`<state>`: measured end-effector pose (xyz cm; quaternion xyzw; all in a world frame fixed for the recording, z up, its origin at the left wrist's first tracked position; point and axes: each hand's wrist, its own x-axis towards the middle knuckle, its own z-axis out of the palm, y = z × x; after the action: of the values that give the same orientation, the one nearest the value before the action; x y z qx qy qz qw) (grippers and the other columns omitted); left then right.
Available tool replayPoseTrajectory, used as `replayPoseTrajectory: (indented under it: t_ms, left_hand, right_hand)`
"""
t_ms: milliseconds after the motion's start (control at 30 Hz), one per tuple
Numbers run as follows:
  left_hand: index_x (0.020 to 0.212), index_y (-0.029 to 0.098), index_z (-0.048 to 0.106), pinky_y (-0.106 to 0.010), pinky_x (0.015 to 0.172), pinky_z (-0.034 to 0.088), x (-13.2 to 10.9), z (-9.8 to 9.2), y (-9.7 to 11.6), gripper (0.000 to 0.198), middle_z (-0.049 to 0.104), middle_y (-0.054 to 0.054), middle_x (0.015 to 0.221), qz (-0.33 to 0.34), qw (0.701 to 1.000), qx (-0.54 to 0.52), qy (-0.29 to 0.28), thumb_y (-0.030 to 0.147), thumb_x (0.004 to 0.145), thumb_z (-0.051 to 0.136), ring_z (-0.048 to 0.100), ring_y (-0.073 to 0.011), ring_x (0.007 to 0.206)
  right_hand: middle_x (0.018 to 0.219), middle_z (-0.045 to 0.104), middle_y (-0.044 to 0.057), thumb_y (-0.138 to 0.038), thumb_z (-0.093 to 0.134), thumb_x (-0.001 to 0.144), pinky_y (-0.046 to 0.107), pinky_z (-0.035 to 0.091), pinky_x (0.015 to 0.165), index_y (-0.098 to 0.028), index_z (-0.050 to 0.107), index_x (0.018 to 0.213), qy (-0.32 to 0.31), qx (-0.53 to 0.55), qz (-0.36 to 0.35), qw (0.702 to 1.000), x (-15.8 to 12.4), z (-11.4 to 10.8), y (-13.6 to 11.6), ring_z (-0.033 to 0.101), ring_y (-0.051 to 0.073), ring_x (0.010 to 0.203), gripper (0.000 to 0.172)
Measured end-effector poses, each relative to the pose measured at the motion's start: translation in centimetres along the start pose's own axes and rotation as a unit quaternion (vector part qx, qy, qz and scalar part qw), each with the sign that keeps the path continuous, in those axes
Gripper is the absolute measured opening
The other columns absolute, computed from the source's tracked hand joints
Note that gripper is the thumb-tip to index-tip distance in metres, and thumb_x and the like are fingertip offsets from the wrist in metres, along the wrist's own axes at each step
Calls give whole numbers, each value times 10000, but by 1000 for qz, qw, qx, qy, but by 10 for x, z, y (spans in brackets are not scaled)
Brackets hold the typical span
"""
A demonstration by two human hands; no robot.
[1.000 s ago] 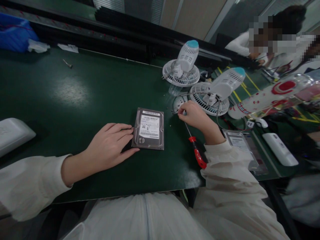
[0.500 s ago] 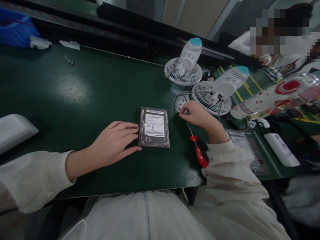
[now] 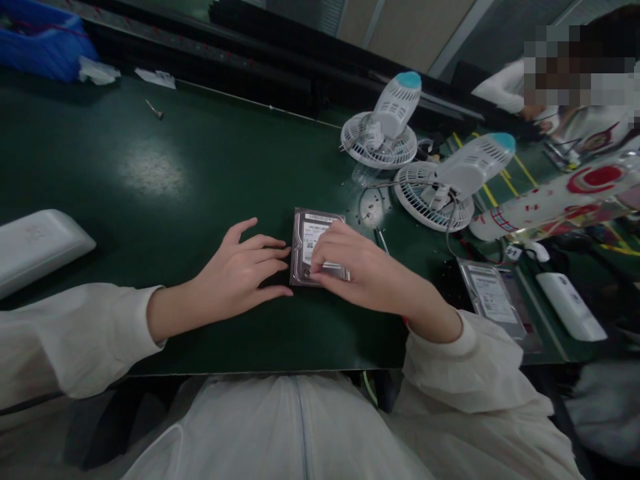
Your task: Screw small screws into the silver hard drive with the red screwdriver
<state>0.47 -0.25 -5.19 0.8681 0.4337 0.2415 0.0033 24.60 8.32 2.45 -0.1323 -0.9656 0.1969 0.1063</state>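
A hard drive [image 3: 298,248] lies label-up on the green bench in front of me, its right part covered by my hand. My left hand [image 3: 245,267] is open at the drive's left edge, fingers spread, the tips touching or almost touching it. Over the drive's lower left corner, my right hand [image 3: 360,267] is closed in a pinch. Anything between those fingertips is too small to make out. A screwdriver [image 3: 382,241] lies to the right, mostly hidden beneath my right hand and forearm. Small dark screws [image 3: 371,212] are scattered on a pale patch behind it.
Two white fans [image 3: 380,137] lie face-down at the back right. Another hard drive [image 3: 487,293] is at right, with a white oblong device [image 3: 571,305] beyond it. A white case [image 3: 43,252] and a blue bin [image 3: 47,47] are on the left. Another person [image 3: 560,100] is across the bench.
My right hand has moved from the screws leftward and nearer to me, over the hard drive, still pinched. My left fingers have spread wider. The whole view has shifted slightly.
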Motion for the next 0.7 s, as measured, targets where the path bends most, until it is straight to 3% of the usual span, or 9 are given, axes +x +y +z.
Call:
replayPoseTrajectory:
  t_ms: [167, 367, 700]
  left_hand:
    - [983, 168, 776, -693, 1212, 300, 2, 1, 2, 257, 803, -107, 1131, 17, 1000, 9, 0, 392, 1009, 653, 706, -314, 1188]
    - [1002, 194, 786, -683, 1226, 303, 3, 0, 2, 167, 811, -80, 1102, 8, 1000, 7, -1, 315, 995, 671, 709, -297, 1176]
    - [995, 166, 776, -687, 1210, 329, 2, 2, 1, 270, 806, -104, 1107, 28, 999, 23, 6, 411, 1010, 663, 711, -307, 1176]
  right_hand:
    - [948, 690, 86, -187, 528, 996, 340, 466, 856, -131, 668, 927, -25, -18, -36, 999, 9, 24, -8, 546, 187, 956, 166]
    - [928, 668, 92, -171, 502, 1001, 346, 463, 837, -129, 655, 893, -23, -33, -41, 998, 13, 30, -7, 528, 187, 938, 192]
    - [951, 667, 90, -188, 516, 1003, 351, 471, 857, -135, 643, 907, -19, -43, -48, 998, 12, 33, -5, 531, 184, 936, 168]
